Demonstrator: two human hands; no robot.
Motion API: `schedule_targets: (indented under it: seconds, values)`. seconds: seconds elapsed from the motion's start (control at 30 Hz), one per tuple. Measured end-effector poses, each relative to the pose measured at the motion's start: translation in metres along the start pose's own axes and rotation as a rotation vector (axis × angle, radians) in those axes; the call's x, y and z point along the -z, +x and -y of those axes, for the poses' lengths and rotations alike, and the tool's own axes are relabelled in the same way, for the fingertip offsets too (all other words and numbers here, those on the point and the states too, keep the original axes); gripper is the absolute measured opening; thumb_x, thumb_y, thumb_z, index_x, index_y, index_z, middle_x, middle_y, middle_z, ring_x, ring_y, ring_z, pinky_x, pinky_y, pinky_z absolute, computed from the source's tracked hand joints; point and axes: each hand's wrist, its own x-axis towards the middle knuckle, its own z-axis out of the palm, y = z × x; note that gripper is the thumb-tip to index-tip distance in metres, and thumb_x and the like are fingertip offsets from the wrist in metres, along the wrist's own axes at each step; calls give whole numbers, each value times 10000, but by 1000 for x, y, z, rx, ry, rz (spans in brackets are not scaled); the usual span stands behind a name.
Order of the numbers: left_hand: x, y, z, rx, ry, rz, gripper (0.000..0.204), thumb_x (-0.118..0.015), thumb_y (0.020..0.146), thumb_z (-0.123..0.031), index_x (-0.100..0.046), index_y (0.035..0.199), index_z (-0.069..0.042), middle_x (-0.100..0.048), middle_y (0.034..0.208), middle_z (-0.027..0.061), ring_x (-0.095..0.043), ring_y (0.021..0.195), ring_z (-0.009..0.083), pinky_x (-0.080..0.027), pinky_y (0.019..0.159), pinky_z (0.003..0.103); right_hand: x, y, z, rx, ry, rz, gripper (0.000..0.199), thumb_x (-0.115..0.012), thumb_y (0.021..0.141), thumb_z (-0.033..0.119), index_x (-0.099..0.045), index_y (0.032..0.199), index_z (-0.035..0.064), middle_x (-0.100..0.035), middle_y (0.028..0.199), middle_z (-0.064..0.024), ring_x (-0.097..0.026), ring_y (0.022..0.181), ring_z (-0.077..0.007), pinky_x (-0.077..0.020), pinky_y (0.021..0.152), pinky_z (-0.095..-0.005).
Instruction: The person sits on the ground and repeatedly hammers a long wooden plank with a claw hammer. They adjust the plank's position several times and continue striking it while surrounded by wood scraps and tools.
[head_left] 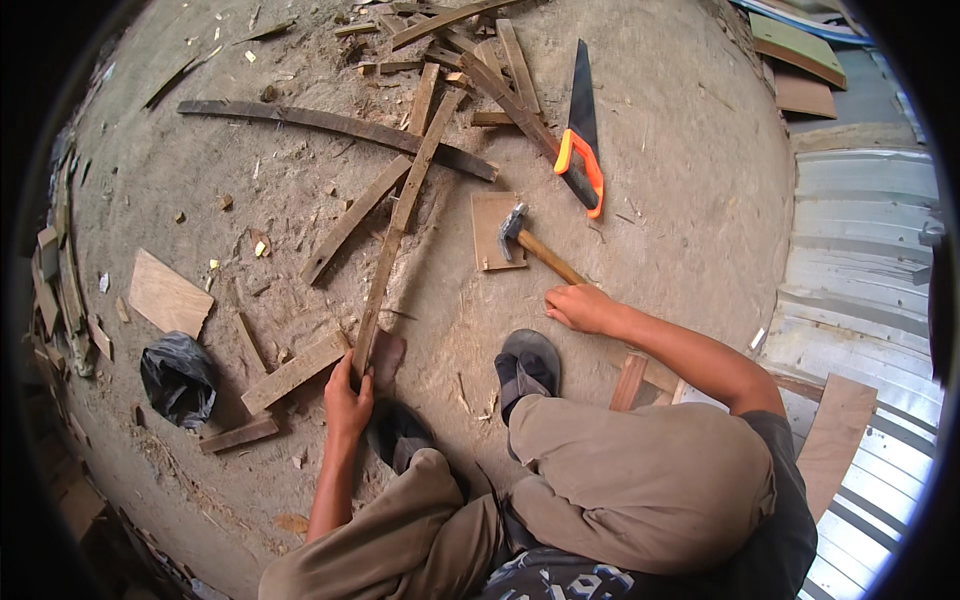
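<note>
My left hand (348, 405) is closed around the near end of a long, thin wooden strip (398, 222), which slants away from me over other wood pieces. In my right hand (580, 308) is the handle of a claw hammer (545, 255). The hammer's metal head lies over a small flat piece of board (492, 232) on the ground. Beyond the hammer, a handsaw (582, 135) with an orange and black handle rests on the ground, its handle beside a dark wooden strip (528, 122). Under the held strip crosses a long dark batten (335, 124).
More wood scraps (440, 40) are heaped at the far side. A black plastic bag (180, 378) and a thin plywood piece (170, 292) lie to the left, near a short wood block (296, 372). Corrugated metal sheeting (850, 250) runs along the right. My sandalled feet are close by.
</note>
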Motion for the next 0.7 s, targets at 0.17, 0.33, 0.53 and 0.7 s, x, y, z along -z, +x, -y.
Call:
schedule_targets:
  seconds: [0.17,0.33,0.53,0.7]
  values:
    - [2,-1,-2,-1,25,4,497,-700,902,-162,-568,1344,20,-633,1272,273,-610,1193,422,-490,1010,444,12,-5,16,-59,0,-11,212,-667,920,195,-560,954,15,-665,936,-187,-658,900,-414,-527,752,-512]
    - [1,-2,-6,-12,16,-3,487,-687,907,-146,-563,1351,11,-637,1253,271,-619,1168,420,-497,984,442,4,-7,0,-61,-27,8,219,-651,932,215,-565,956,16,-674,910,-193,-665,871,-425,-527,731,-524]
    - [2,-5,-11,-9,-14,11,498,-673,914,-127,-536,1369,19,-640,1131,239,-632,1026,408,-509,912,438,-16,-8,-17,10,-33,-42,206,-608,940,221,-574,926,19,-674,837,-209,-670,803,-431,-525,692,-529]
    - [2,-8,-14,4,4,13,497,-665,923,-134,-523,1375,15,-598,1173,225,-607,1055,402,-499,925,437,-19,-7,-21,35,-25,-61,170,-625,877,195,-585,856,31,-669,753,-199,-675,746,-409,-523,649,-514]
